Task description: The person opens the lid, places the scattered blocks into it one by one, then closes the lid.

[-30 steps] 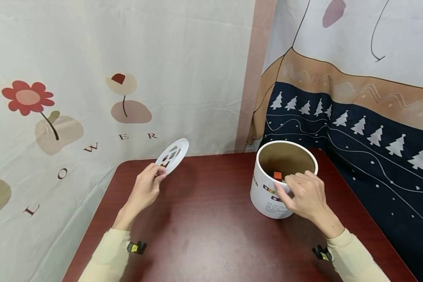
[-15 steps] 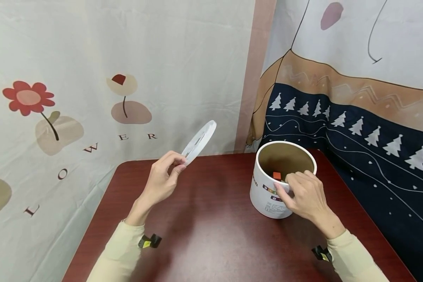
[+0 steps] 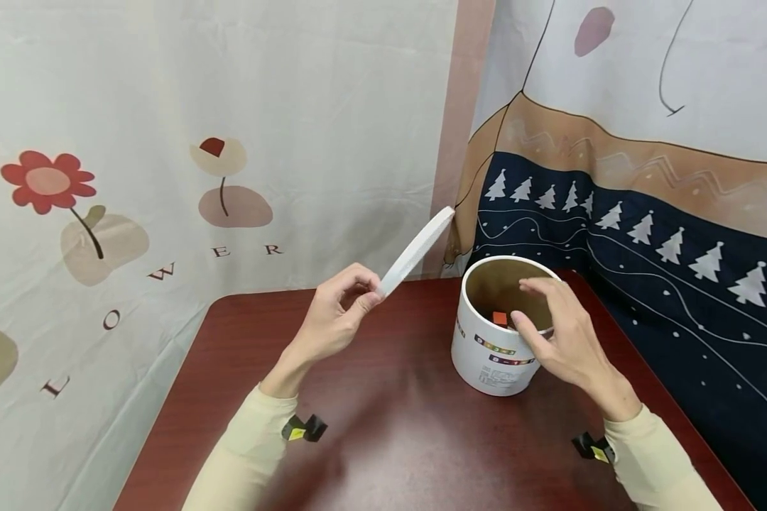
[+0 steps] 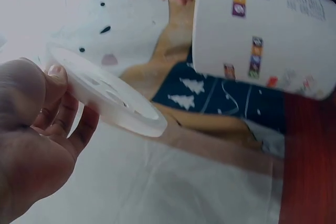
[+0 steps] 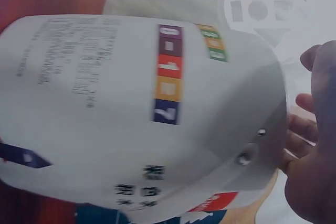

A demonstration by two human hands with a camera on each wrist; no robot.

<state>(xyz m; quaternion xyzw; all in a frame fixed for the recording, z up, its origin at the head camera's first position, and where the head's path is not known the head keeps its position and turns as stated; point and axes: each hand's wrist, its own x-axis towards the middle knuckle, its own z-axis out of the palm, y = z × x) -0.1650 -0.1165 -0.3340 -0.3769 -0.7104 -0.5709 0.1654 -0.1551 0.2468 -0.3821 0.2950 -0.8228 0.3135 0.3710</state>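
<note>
Between thumb and fingers, my left hand (image 3: 332, 316) pinches the edge of a round white lid (image 3: 417, 250), which is tilted with its far side up. Cut-out shapes show in the lid (image 4: 152, 126) in the left wrist view. To its right, a white bucket (image 3: 486, 358) with coloured printed labels stands upright and uncovered. Inside, a small red block (image 3: 499, 318) shows; the near wall hides much of the contents. My right hand (image 3: 569, 344) is at the bucket's near right rim, thumb and fingers spread apart with nothing between them.
The bucket stands on a dark red wooden table (image 3: 415, 440), near its back right corner. A pale printed cloth (image 3: 345, 128) hangs behind, and a navy cloth with white trees (image 3: 697, 305) hangs along the right. Rivets (image 5: 243, 158) sit on the bucket's side.
My left hand has carried the lid rightward and up, toward the bucket, turning it nearly edge-on in the head view. My right hand has loosened from the bucket's rim and spread its fingers.
</note>
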